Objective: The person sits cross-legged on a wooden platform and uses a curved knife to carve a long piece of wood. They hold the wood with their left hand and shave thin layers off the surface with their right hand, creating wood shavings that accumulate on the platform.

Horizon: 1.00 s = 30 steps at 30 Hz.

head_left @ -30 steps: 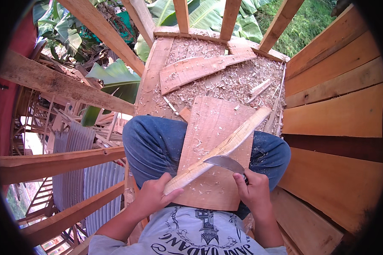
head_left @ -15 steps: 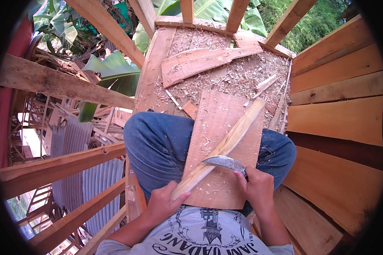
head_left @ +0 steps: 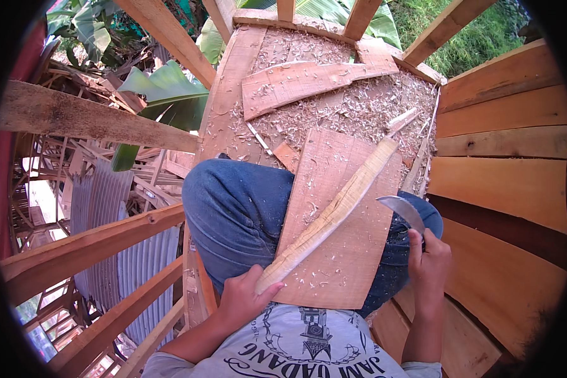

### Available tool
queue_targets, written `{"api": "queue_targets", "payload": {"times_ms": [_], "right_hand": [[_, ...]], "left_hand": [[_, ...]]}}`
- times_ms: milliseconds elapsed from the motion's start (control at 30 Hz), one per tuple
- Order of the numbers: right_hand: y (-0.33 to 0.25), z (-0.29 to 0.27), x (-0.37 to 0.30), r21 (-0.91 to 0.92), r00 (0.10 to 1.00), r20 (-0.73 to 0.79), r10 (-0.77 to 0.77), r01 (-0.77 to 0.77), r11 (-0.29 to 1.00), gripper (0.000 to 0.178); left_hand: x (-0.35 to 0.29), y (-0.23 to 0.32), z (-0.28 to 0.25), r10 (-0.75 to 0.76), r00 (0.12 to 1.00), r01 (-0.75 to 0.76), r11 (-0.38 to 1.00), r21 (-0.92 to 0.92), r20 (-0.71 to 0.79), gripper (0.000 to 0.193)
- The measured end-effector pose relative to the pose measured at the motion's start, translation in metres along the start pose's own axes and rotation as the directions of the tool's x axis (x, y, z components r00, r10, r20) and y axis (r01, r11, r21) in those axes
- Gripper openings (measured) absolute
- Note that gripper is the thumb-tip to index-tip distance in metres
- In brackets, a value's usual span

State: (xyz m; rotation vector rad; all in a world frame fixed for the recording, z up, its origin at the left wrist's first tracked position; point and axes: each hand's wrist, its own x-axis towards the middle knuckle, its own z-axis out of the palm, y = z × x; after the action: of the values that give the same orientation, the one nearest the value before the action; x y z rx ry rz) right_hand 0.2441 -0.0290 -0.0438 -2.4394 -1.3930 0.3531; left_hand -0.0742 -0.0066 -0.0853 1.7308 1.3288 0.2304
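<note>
A long, slightly curved piece of pale wood point(head_left: 331, 217) slants across a flat wooden board point(head_left: 340, 264) that lies over my lap. My left hand point(head_left: 246, 296) is closed around the near end of the pale piece. Its far end reaches past the board's upper right part. Off to the right, clear of the wood, my right hand point(head_left: 429, 255) grips a knife with a curved blade point(head_left: 402, 209). The blade points up and to the left above my right knee; the fingers cover its handle. Small shavings are scattered on the board.
Ahead, a cut plank point(head_left: 296, 88) lies on a wooden floor point(head_left: 233, 88) strewn with shavings. Orange-brown planks point(head_left: 498, 183) wall the right side. Open wooden rails point(head_left: 101, 236) run along the left, with corrugated sheets point(head_left: 148, 264) and a banana leaf point(head_left: 167, 94) beyond them.
My right hand has swung the knife away from the pale wood, to the right and slightly up. My left hand keeps its hold on the near end, almost unmoved.
</note>
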Motion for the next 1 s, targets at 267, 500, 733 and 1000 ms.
{"api": "queue_targets", "payload": {"times_ms": [267, 500, 733, 1000], "right_hand": [[-0.040, 0.048, -0.026, 0.022, 0.936, 0.227, -0.271, 0.273, 0.962, 0.041], [-0.029, 0.042, -0.014, -0.064, 0.946, 0.130, -0.297, 0.307, 0.950, 0.044], [-0.032, 0.043, -0.011, -0.097, 0.956, 0.126, -0.266, 0.279, 0.956, 0.042], [0.042, -0.005, 0.023, 0.118, 0.967, -0.105, 0.232, -0.220, 0.968, 0.042]], "left_hand": [[0.001, -0.007, 0.000, 0.004, 1.000, -0.005, 0.994, -0.108, -0.004, 0.037], [0.004, -0.007, 0.001, 0.006, 1.000, -0.006, 0.992, -0.126, -0.003, 0.037], [0.005, -0.007, 0.002, -0.005, 1.000, 0.001, 0.985, -0.172, -0.023, 0.038], [0.001, -0.011, 0.002, 0.004, 1.000, -0.006, 0.992, -0.126, -0.018, 0.038]]}}
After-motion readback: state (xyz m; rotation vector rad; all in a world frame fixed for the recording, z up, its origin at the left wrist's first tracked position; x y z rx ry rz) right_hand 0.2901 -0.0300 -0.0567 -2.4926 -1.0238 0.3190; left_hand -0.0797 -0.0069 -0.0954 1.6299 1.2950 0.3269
